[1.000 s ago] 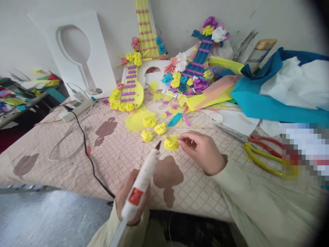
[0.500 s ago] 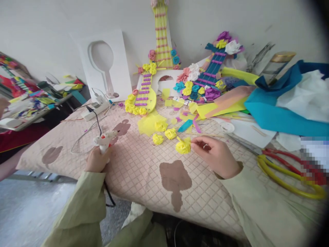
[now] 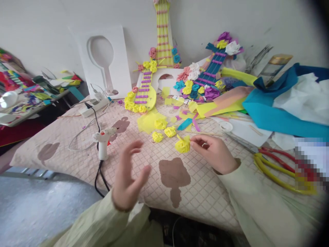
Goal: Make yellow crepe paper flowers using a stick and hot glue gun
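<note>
Three loose yellow paper flowers [image 3: 170, 131] on the cloth-covered worktop [image 3: 210, 195] in the head view; just beside them, a fourth flower [image 3: 182, 145], pinched at its edge between thumb and fingertips of the right hand [image 3: 216, 152]. Left hand [image 3: 128, 181] with empty grip, thumb and fingers wide apart, near a white glue gun [image 3: 103, 147].

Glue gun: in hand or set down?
Set down: the glue gun lies on the table, left hand open and apart from it, right hand pinching a yellow flower.
</note>
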A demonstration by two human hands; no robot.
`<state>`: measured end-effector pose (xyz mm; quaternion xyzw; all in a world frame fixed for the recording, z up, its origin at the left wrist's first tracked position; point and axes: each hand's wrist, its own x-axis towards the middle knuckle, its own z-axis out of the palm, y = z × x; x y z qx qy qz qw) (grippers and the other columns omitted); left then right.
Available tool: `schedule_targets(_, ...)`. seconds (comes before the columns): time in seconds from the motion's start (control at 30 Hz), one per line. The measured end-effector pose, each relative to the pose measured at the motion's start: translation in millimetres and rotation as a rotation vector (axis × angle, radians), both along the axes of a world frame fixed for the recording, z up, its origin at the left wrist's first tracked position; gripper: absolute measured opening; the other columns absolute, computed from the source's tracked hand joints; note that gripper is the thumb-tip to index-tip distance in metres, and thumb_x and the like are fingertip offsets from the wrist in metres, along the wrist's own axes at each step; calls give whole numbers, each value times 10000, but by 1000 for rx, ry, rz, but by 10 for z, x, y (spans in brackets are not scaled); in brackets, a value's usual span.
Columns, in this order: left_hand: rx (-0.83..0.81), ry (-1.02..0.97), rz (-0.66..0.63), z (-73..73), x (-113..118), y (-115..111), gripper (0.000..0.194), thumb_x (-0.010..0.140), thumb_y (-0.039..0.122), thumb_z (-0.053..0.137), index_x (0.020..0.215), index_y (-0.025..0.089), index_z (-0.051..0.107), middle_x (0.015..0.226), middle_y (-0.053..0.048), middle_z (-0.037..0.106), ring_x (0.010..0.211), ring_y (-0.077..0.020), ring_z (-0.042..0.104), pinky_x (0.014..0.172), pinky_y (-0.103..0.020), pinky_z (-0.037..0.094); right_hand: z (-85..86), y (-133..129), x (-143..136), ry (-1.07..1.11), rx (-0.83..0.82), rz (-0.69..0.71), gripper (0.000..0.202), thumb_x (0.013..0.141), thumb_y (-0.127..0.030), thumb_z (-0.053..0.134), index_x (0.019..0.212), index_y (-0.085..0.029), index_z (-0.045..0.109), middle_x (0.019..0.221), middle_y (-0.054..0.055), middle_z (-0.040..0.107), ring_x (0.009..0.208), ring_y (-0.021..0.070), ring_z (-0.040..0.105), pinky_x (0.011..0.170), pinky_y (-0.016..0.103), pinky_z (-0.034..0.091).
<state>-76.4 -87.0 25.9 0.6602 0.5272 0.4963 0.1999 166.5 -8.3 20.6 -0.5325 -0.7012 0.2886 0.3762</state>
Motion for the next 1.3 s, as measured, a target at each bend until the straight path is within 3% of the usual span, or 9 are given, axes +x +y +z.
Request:
schedule_targets(0.07, -187, -69, -225, 33, 350, 260, 622, 730, 281, 595, 1275, 210, 304, 1277, -150, 422, 1156, -260, 439, 914, -424, 424, -12, 9, 2, 29, -12, 17, 159, 729, -280, 560, 791, -160, 642, 762, 48, 682, 627, 152, 595, 576, 292, 493)
schedule_targets(0.17, -402, -161, -348, -2, 702, 655, 701, 643, 307, 687, 1246, 198, 347, 1244, -147, 451, 1093, -259, 492, 798, -380, 499, -5, 22, 16, 82, -22, 39, 156, 736, -284, 558, 790, -160, 635, 785, 53, 680, 660, 160, 602, 596, 304, 504)
schedule_targets(0.27, -568, -238, -469, -64, 872, 860, 480, 640, 333, 692, 1031, 122, 512, 899, -83, 593, 761, -168, 598, 643, -311, 530, 19, 37, 46, 133, -48, 45, 159, 737, -296, 562, 783, -156, 623, 762, 51, 670, 642, 157, 597, 585, 303, 507)
schedule_targets(0.37, -617, -351, -524, -80, 928, 866, 307, 689, 361, 649, 823, 110, 533, 686, -18, 564, 586, -108, 572, 568, -268, 527, 37, 56, 79, 162, -79, 30, 154, 735, -293, 565, 778, -156, 620, 738, 45, 661, 640, 154, 593, 572, 288, 504)
schedule_targets(0.67, -595, -630, -514, -107, 935, 847, 277, 790, 409, 514, 719, 141, 491, 592, 17, 516, 474, -90, 552, 440, -215, 491, 44, 33, 50, 129, -118, -7, 129, 738, -279, 571, 779, -169, 625, 745, 32, 664, 606, 134, 579, 570, 274, 490)
schedule_targets(1.0, -569, -631, -495, -185, 868, 822, 195, 807, 299, 491, 790, 122, 569, 608, -10, 567, 486, -92, 552, 430, -189, 428, 35, 21, 38, 76, -86, -6, 126, 746, -271, 566, 786, -172, 631, 730, 27, 662, 621, 134, 586, 577, 263, 491)
schedule_targets(1.3, -553, -681, -500, -144, 857, 820, 210, 785, 281, 513, 828, 101, 612, 635, -32, 600, 504, -92, 551, 425, -179, 422, 32, -21, -11, 78, 29, -28, 62, 739, -204, 577, 773, -174, 620, 773, 25, 657, 621, 116, 564, 554, 238, 478)
